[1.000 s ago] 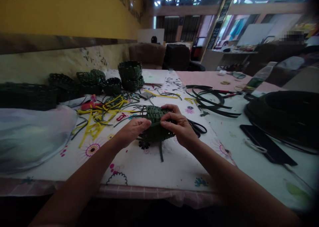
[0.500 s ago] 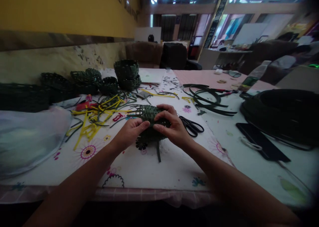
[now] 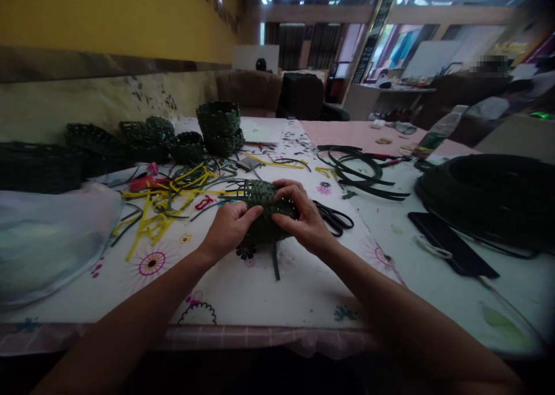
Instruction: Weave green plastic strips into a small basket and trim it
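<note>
A dark green woven basket (image 3: pixel 265 224) lies on its side between my hands, with loose strip ends sticking out to the left and one strip hanging toward me. My left hand (image 3: pixel 229 226) grips its left side, thumb laid across the weave and the other fingers mostly hidden behind. On the right, my right hand (image 3: pixel 301 216) is curved around the basket, thumb on the near side and fingers over the top. Black-handled scissors (image 3: pixel 336 217) lie just beyond my right hand, partly covered by it.
Finished-looking green baskets (image 3: pixel 219 128) stand along the back left. Yellow and green strip scraps (image 3: pixel 162 210) litter the left, beside a plastic bag (image 3: pixel 56 244). To the right are curled green strips (image 3: pixel 359 172), a bottle (image 3: pixel 442 132), a phone (image 3: pixel 453 244) and a large dark coil (image 3: pixel 485 204).
My right thumb has shifted slightly right, away from my left thumb, along the basket. Both hands keep their hold, and the view has moved a little.
</note>
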{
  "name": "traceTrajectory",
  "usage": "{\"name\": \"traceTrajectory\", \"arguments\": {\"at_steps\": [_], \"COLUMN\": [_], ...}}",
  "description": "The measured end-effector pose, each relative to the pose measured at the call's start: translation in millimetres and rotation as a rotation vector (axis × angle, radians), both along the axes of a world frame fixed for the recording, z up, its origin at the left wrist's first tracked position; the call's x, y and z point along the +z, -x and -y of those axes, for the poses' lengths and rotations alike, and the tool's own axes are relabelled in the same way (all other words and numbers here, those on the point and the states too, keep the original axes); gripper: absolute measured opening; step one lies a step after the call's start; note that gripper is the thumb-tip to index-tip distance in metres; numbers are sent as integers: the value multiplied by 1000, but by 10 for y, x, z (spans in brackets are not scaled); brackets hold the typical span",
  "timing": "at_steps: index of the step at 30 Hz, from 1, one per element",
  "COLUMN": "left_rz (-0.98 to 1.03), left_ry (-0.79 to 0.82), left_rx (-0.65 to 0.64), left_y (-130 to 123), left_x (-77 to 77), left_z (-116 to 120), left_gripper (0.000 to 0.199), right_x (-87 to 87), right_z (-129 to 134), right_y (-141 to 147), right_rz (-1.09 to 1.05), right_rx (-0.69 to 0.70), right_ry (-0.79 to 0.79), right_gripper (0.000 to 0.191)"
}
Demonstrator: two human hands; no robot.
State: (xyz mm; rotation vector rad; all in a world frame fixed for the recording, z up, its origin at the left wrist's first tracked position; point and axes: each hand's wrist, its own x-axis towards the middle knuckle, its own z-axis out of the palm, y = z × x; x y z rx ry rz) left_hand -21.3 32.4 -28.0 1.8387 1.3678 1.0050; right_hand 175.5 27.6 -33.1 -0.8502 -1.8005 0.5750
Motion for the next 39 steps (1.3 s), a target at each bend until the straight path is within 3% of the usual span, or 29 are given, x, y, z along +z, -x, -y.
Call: {"name": "traceTrajectory", "arguments": {"at_steps": [5,13,19,25,30,33,37,39], "left_rz": [67,370,406,326,277,98,-69,-84], "left_ry": [28,394,538,421,364,193,-501,-735], "left_rx": [-8,-356,-270,-230,-233,-283,-3,33], "left_y": [-16,141,100,41,33,145,237,190], "left_x": [-41,-77,-37,-52,-55,-28,-9,-19], "left_z": [47,-50,-68,-60,-42,-24,40,68], "left_gripper": [52,56,53,48,48,49,39,25], "right_x": [-8,23,20,-28,-2,14,18,18], "right_z": [-8,-34,13,2,-78,-120,-148,-142], "right_y": [22,-7,14,9,-49,-80,-100,-93], "right_rz": [14,27,47,62,57,26,-9,0], "right_rx": [-30,38,25,-7,47,49,50,58], "right_ry": [-12,2,-16,-76,-15,24,55,47], "right_gripper": [11,7,10,14,14,14,14,14]}}
